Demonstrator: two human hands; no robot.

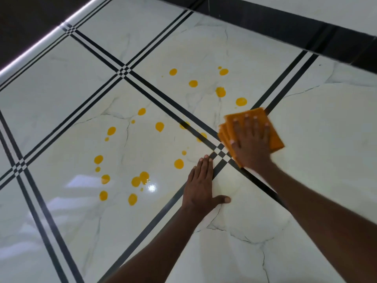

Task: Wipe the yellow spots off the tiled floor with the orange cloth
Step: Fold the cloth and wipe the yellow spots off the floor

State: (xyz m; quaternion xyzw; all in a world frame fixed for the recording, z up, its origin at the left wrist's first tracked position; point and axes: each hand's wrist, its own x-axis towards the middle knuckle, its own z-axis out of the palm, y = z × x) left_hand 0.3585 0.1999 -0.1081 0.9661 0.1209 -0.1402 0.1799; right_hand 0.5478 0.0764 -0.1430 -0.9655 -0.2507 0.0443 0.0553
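Glare on glossy floor (152,188) (edges bowed)

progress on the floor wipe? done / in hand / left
Done: nothing clearly; the tile under the left hand shows no spots, but that may never have had any. In hand: right hand presses flat on the folded orange cloth at the stripe crossing. Left: about two dozen yellow spots across two tiles, nearest one just beyond the cloth.

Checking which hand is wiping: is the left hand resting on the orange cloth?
No, the left hand lies flat on bare tile, while the right hand presses the orange cloth.
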